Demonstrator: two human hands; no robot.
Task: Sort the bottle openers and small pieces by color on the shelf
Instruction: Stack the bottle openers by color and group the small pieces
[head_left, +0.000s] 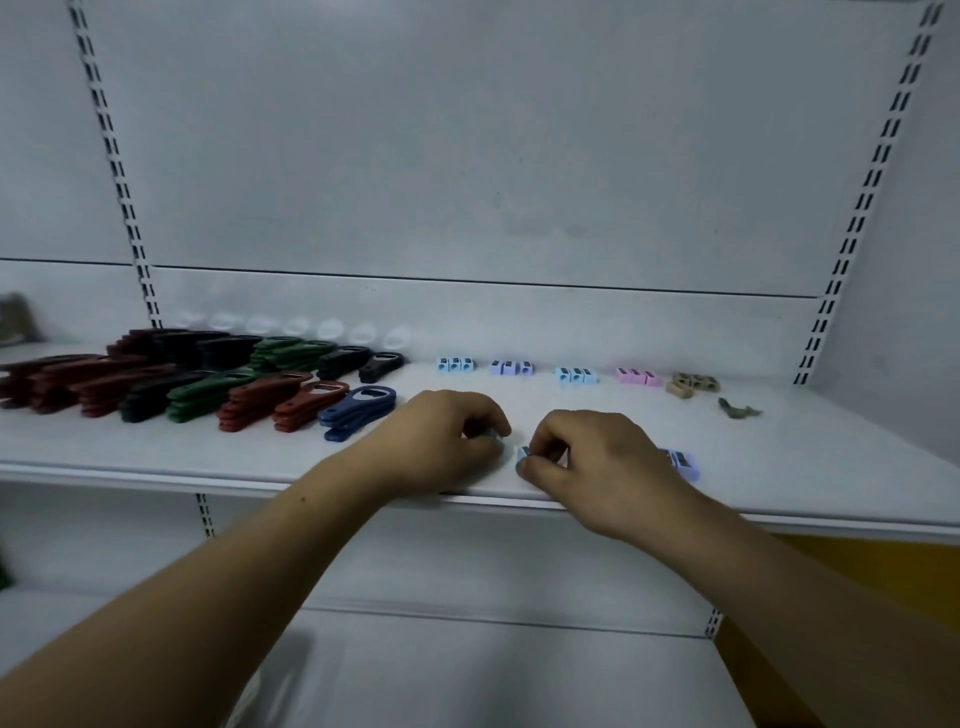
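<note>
- Left of frame, I see bottle openers (156, 379) stacked in red, black, green and blue on the shelf (260, 457).
- Centre frame: my left grip (447, 436) is curled round a pale piece (493, 442), mostly hidden.
- Just right of it, my right grip (587, 452) pinches a bluish piece (523, 453).
- A purple piece (683, 462) lies beside that hand; small pieces (575, 375) sit grouped farther back.

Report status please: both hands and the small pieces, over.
Left hand grips small piece. Right hand pinches second piece. Purple piece lies beside right hand, not in the way.
</note>
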